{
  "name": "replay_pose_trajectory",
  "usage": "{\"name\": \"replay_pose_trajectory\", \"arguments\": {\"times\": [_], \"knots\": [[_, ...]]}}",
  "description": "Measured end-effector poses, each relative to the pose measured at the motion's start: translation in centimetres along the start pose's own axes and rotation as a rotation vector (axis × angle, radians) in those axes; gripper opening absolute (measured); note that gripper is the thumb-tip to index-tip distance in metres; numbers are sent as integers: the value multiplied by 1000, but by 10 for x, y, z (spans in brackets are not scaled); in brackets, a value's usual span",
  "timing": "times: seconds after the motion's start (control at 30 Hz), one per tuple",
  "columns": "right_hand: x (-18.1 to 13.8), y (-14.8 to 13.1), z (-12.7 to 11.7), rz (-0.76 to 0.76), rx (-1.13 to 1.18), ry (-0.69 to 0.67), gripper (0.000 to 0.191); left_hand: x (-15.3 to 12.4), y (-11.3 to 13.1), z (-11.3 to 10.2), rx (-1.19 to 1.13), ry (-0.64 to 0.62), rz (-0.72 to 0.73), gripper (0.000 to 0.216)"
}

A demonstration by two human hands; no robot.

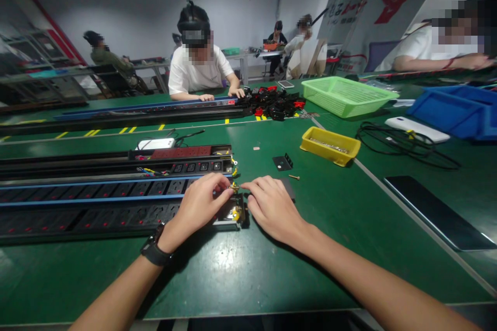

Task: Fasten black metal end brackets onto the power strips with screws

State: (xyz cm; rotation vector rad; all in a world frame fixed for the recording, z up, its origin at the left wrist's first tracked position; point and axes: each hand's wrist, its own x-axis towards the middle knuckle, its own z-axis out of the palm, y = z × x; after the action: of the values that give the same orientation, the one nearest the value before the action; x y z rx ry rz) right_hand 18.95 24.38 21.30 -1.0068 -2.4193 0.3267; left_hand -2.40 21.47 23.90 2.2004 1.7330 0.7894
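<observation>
- I see left hand (202,206) fingers pinched on yellow wiring (234,186), at right end of near power strip (128,214).
- Right hand (272,208) fingers curled alongside; I can't tell their grip.
- Yellow tray (324,153), far right on surface (334,212): small metal parts (328,144).

we are looking at a long black power strip (97,217) that is lying flat along the green counter (330,207), sockets facing up, its open right end showing yellow wiring (235,212).

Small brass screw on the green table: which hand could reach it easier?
Likely the right hand: the small brass screw lies beyond its fingers; the left hand sits farther, at the end of the long black power strip.
</observation>
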Motion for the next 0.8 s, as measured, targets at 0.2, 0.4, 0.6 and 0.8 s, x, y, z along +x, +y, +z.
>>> {"name": "replay_pose_trajectory", "arguments": {"times": [0.2, 0.4, 0.6, 0.8], "knots": [[0, -1, -1, -2, -2, -9, 32, 1, 1, 1, 28, -3, -6, 14], [-1, -1, 0, 2, -7, 12, 29, 2, 3, 1, 81, 12, -4, 14], [0, 0, -2, 12, -14, 18, 27, 2, 3, 2, 88, 4, -5, 16], [0, 2, -4, 13, -17, 30, 26, 1, 0, 1, 69, -11, 69, 16]]}}
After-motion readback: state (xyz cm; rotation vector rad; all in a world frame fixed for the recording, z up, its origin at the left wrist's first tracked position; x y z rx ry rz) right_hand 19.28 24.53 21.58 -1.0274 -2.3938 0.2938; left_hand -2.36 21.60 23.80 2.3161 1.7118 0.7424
